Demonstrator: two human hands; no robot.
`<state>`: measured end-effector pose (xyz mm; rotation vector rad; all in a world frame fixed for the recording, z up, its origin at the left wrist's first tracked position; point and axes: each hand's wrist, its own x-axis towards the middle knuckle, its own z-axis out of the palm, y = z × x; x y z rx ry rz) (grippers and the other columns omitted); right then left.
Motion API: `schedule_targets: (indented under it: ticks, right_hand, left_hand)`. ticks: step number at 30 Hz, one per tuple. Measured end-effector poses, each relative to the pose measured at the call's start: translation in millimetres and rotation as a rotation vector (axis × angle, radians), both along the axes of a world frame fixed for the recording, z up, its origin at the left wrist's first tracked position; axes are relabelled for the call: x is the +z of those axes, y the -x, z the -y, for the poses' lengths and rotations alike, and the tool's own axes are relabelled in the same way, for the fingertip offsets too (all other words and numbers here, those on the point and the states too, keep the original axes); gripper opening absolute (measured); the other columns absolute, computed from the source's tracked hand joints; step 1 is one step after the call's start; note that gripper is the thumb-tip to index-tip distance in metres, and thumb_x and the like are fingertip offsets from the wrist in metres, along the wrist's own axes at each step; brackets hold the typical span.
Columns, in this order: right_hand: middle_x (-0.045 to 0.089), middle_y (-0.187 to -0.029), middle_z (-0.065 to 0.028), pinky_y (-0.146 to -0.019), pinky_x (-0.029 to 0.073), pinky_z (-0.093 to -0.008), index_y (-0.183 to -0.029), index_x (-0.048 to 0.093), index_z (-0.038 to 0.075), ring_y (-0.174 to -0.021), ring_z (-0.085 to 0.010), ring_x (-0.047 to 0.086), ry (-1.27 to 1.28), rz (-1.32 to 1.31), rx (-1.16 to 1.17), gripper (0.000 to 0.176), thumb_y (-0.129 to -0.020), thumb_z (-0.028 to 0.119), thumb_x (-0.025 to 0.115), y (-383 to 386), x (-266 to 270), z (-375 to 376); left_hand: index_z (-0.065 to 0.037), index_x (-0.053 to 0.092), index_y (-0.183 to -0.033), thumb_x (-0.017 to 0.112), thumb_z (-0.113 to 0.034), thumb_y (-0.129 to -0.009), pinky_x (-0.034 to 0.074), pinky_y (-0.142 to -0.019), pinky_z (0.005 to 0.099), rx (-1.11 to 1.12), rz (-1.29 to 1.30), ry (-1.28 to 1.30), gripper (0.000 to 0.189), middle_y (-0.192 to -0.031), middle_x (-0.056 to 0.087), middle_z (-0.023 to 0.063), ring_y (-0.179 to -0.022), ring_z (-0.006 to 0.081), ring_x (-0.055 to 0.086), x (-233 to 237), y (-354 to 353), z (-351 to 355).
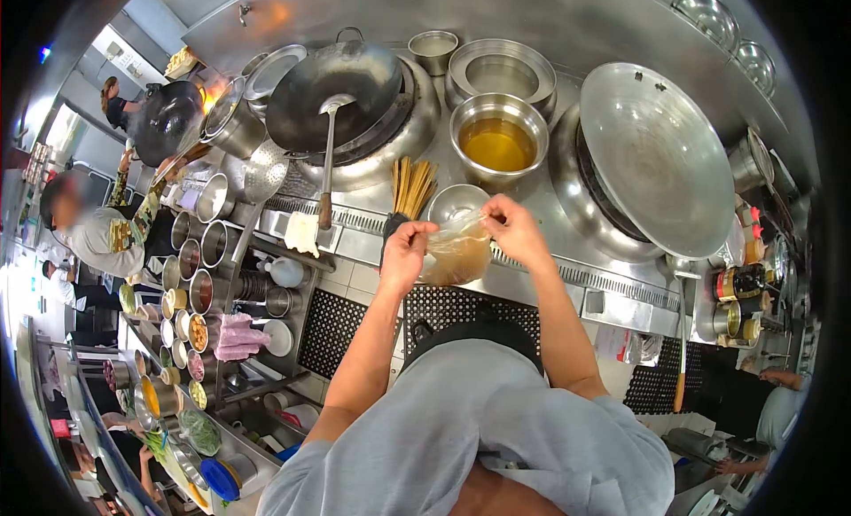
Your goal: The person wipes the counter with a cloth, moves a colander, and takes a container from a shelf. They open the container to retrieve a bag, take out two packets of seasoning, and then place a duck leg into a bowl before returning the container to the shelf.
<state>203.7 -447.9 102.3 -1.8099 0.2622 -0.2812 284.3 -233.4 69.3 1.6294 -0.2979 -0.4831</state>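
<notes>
Bag (457,261) hangs mouth-up between left fingers (418,230), right fingers (499,214).

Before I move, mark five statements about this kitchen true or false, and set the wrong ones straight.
1. The left hand and right hand both pinch the top of a clear bag. True.
2. The pot of yellow liquid stands to the left of the dark wok. False: it stands to the right, between that wok and the large pale wok.
3. A long-handled ladle rests in the dark wok. True.
4. The pink cloth is draped over the large pale wok. False: it hangs beside the metal containers on the left.
5. A bundle of thin sticks is near the left hand. True.
</notes>
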Motion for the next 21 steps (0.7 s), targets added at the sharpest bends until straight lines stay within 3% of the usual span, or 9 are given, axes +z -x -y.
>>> schedule_targets:
  ticks: [4,5,8,12,13,14,17,20,21]
  right_hand:
    - [0.064,-0.076,-0.0048,-0.065,0.047,-0.0298,-0.091,0.058,0.001,-0.069,-0.0128,0.057,0.036,-0.008,0.04,0.013,-0.086,0.006,0.069,-4,7,-3]
    - [0.064,-0.076,-0.0047,-0.064,0.046,-0.03,-0.091,0.058,0.002,-0.069,-0.0124,0.056,0.031,-0.013,0.077,0.013,-0.086,0.007,0.069,-7,11,-7]
    - [0.063,-0.074,-0.0056,-0.063,0.045,-0.0312,-0.091,0.057,0.003,-0.065,-0.0171,0.055,0.145,-0.005,0.05,0.016,-0.084,0.008,0.071,-13,27,-12]
    - [0.065,-0.082,-0.0118,-0.07,0.049,-0.0378,-0.094,0.06,0.003,-0.074,-0.0293,0.061,0.408,-0.067,0.017,0.017,-0.081,0.006,0.071,1,26,10]
    - [0.066,-0.085,-0.0132,-0.073,0.05,-0.0396,-0.095,0.061,0.003,-0.078,-0.0321,0.062,0.53,-0.021,-0.038,0.017,-0.081,0.005,0.07,7,15,17]
    - [0.066,-0.087,-0.0146,-0.075,0.051,-0.0415,-0.096,0.061,0.004,-0.081,-0.0349,0.064,0.652,0.024,-0.094,0.018,-0.08,0.004,0.069,11,8,19]
    - [0.067,-0.095,-0.016,-0.079,0.051,-0.0473,-0.101,0.062,0.003,-0.086,-0.0378,0.064,0.721,0.32,-0.213,0.017,-0.084,0.007,0.064,24,58,2]
    - [0.066,-0.099,-0.0139,-0.08,0.051,-0.0464,-0.102,0.064,0.005,-0.092,-0.0368,0.063,0.486,0.277,0.276,0.021,-0.083,0.013,0.067,18,43,-24]
    - [0.066,-0.099,-0.0129,-0.083,0.049,-0.0481,-0.101,0.065,0.006,-0.099,-0.0346,0.062,0.621,0.02,0.352,0.019,-0.084,0.015,0.067,20,36,-21]
  left_hand:
    - [-0.004,0.066,-0.109,0.056,-0.017,-0.099,0.047,-0.074,0.0268,0.035,0.254,-0.034,0.019,-0.094,0.068,0.0023,-0.08,0.0127,0.059,7,6,16]
    - [-0.006,0.067,-0.109,0.062,-0.027,-0.096,0.049,-0.076,0.0311,-0.005,0.4,-0.196,0.025,-0.091,0.069,0.006,-0.081,0.0176,0.061,22,12,22]
    - [-0.002,0.067,-0.105,0.065,-0.024,-0.092,0.051,-0.073,0.0392,-0.227,0.381,-0.544,0.025,-0.088,0.07,0.0143,-0.08,0.0295,0.067,44,7,34]
    - [-0.003,0.066,-0.101,0.064,-0.013,-0.09,0.05,-0.066,0.0367,-0.037,0.378,-0.191,0.015,-0.078,0.066,0.0138,-0.07,0.0236,0.064,36,2,30]
    - [-0.001,0.064,-0.104,0.062,-0.008,-0.09,0.047,-0.066,0.0301,-0.047,0.347,-0.25,0.015,-0.077,0.061,0.0053,-0.069,0.0132,0.056,38,3,28]
    - [-0.001,0.064,-0.105,0.062,-0.008,-0.091,0.046,-0.065,0.0296,-0.036,0.337,-0.258,0.016,-0.076,0.061,0.0049,-0.069,0.0127,0.055,38,3,28]
    - [-0.002,0.062,-0.108,0.06,-0.009,-0.092,0.046,-0.065,0.0282,-0.014,0.302,-0.264,0.018,-0.076,0.06,0.0039,-0.068,0.0114,0.053,38,1,31]
    - [-0.002,0.06,-0.109,0.06,-0.009,-0.093,0.046,-0.064,0.0271,-0.006,0.265,-0.222,0.017,-0.077,0.061,0.0032,-0.068,0.0105,0.054,33,0,38]
    - [-0.002,0.06,-0.108,0.059,-0.009,-0.093,0.046,-0.063,0.0269,0.028,0.261,-0.186,0.016,-0.077,0.061,0.0031,-0.068,0.0104,0.055,24,-5,39]
